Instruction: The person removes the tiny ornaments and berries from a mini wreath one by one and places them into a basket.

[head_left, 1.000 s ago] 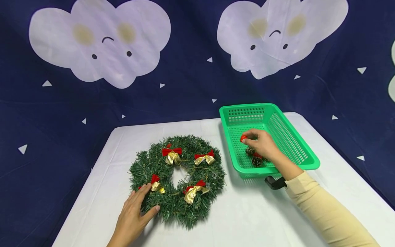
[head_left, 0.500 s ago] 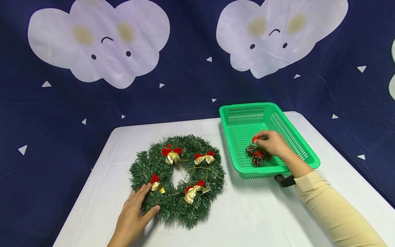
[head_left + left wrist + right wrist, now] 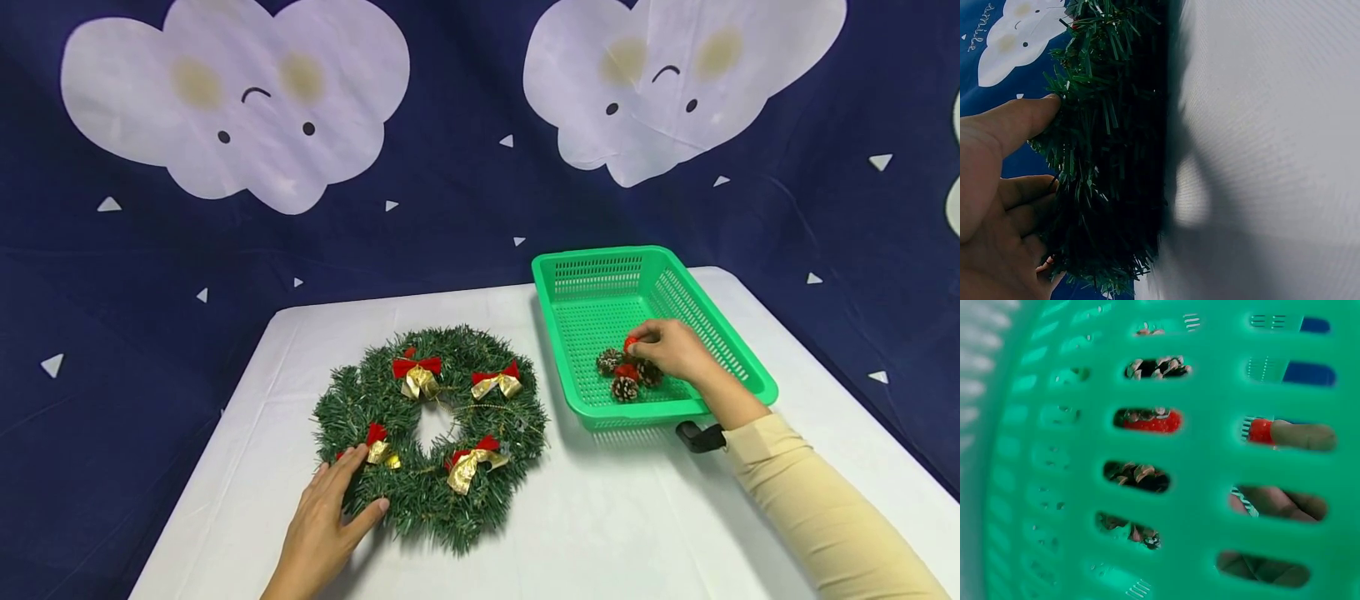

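My left hand (image 3: 322,521) rests on the left edge of a green tinsel wreath (image 3: 480,346), fingers extended and thumb spread. In the left wrist view, the thumb and fingers touch the wreath's side (image 3: 1110,137). Inside a green plastic basket (image 3: 592,321), my right hand (image 3: 678,352) pinches a small red ornament (image 3: 631,342) between thumb and fingertips. Below it lie several pinecones (image 3: 624,389) and another red ornament (image 3: 626,372). Through the slotted basket wall (image 3: 1210,394), the right wrist view shows the pinched ornament, specked with white; its exact kind is unclear.
Red-and-gold bows (image 3: 467,467) and a thin gold bead string (image 3: 483,407) decorate the wreath. A white cloth covers the table (image 3: 247,467). Behind it hangs a dark blue curtain (image 3: 450,125) with clouds. The basket stands at the table's back right.
My right hand has shifted rightward and slightly down inside the basket, carrying the red ornament towards the pinecones, which are now more visible. My left hand stays put on the wreath.
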The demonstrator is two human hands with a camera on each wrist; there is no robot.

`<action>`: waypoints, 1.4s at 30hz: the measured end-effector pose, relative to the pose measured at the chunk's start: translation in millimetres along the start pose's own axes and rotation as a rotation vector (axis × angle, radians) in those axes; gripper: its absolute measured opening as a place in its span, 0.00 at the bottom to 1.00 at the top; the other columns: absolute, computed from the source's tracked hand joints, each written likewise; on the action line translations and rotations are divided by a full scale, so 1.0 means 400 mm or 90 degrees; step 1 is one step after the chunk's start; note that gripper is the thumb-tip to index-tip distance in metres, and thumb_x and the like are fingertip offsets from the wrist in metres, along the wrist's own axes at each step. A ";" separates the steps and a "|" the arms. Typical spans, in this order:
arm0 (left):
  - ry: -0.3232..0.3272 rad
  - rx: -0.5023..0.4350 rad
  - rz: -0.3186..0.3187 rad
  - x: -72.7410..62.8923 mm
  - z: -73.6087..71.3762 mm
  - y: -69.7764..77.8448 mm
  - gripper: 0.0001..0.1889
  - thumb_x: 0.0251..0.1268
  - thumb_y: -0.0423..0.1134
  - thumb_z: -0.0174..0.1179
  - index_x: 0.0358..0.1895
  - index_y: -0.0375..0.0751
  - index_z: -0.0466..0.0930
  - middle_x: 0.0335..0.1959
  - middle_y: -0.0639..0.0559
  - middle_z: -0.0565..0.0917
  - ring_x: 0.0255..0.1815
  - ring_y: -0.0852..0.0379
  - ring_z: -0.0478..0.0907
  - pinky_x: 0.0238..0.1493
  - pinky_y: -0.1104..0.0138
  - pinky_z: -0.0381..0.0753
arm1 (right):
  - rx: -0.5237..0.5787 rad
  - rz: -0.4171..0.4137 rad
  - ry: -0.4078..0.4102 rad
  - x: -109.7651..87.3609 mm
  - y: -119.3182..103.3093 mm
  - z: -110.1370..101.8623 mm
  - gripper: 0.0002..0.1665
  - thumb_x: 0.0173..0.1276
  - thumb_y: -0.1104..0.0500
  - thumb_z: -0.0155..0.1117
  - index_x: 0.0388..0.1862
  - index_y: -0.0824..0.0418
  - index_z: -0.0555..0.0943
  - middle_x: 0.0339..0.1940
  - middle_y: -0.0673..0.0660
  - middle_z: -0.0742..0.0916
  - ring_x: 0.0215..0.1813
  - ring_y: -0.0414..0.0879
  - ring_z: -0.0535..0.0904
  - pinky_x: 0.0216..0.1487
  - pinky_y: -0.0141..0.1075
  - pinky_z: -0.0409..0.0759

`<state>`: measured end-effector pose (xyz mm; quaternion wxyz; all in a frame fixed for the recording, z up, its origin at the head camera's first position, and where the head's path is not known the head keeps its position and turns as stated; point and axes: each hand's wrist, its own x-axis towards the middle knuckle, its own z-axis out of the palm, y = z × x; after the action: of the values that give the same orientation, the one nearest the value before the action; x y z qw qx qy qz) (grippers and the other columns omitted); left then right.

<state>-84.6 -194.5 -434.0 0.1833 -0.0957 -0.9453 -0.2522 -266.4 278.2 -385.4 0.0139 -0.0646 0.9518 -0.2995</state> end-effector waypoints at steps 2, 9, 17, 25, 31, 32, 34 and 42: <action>-0.002 0.000 -0.003 0.001 0.000 0.000 0.39 0.49 0.47 0.70 0.67 0.41 0.67 0.63 0.38 0.74 0.64 0.40 0.71 0.76 0.75 0.44 | -0.005 0.009 -0.005 0.000 0.001 -0.004 0.20 0.67 0.55 0.59 0.54 0.64 0.79 0.47 0.67 0.86 0.46 0.59 0.82 0.41 0.46 0.82; 0.005 0.000 0.003 0.002 0.000 -0.001 0.39 0.49 0.47 0.71 0.67 0.41 0.68 0.63 0.39 0.75 0.64 0.40 0.71 0.75 0.80 0.40 | -0.001 0.032 0.001 -0.003 -0.008 -0.015 0.23 0.69 0.52 0.57 0.58 0.63 0.77 0.51 0.66 0.84 0.51 0.61 0.80 0.46 0.51 0.80; 0.000 0.001 -0.006 0.003 -0.002 0.001 0.39 0.49 0.47 0.71 0.67 0.41 0.67 0.63 0.39 0.75 0.64 0.40 0.71 0.75 0.67 0.50 | 0.015 0.007 0.050 -0.011 -0.049 -0.021 0.22 0.69 0.47 0.58 0.56 0.58 0.79 0.51 0.64 0.85 0.48 0.57 0.82 0.42 0.46 0.81; -0.004 0.005 -0.009 0.003 -0.003 0.000 0.39 0.49 0.48 0.70 0.67 0.42 0.67 0.63 0.39 0.74 0.64 0.41 0.71 0.74 0.63 0.53 | 0.046 -0.039 0.078 -0.017 -0.136 -0.002 0.19 0.68 0.47 0.59 0.52 0.55 0.80 0.49 0.60 0.86 0.48 0.54 0.82 0.43 0.45 0.81; -0.009 0.006 -0.012 0.003 -0.001 0.000 0.39 0.49 0.48 0.71 0.67 0.41 0.68 0.63 0.38 0.75 0.64 0.40 0.71 0.69 0.53 0.59 | 0.088 -0.070 0.069 -0.016 -0.211 0.035 0.16 0.67 0.50 0.61 0.51 0.54 0.81 0.46 0.57 0.87 0.46 0.51 0.83 0.42 0.43 0.83; -0.010 0.006 -0.013 0.003 -0.001 0.001 0.39 0.49 0.48 0.71 0.67 0.41 0.68 0.63 0.38 0.75 0.64 0.40 0.71 0.67 0.52 0.60 | 0.094 -0.073 0.065 -0.015 -0.223 0.040 0.16 0.67 0.50 0.61 0.51 0.54 0.81 0.46 0.57 0.87 0.46 0.51 0.83 0.43 0.43 0.83; -0.008 0.006 -0.012 0.002 0.000 0.000 0.39 0.49 0.48 0.71 0.66 0.41 0.68 0.63 0.38 0.75 0.64 0.40 0.71 0.70 0.55 0.58 | 0.104 -0.083 0.063 -0.012 -0.244 0.049 0.16 0.66 0.51 0.61 0.51 0.55 0.81 0.46 0.57 0.87 0.48 0.51 0.83 0.45 0.44 0.82; 0.000 0.004 -0.006 -0.002 0.002 -0.002 0.39 0.49 0.48 0.70 0.66 0.41 0.68 0.63 0.39 0.75 0.64 0.40 0.71 0.76 0.69 0.48 | 0.123 -0.113 0.058 0.011 -0.316 0.081 0.14 0.66 0.52 0.62 0.49 0.53 0.82 0.45 0.55 0.87 0.46 0.48 0.83 0.42 0.41 0.83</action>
<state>-84.3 -194.9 -435.2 0.1826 -0.0903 -0.9465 -0.2504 -254.1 156.7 -339.7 -0.0500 -0.1333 0.9086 -0.3926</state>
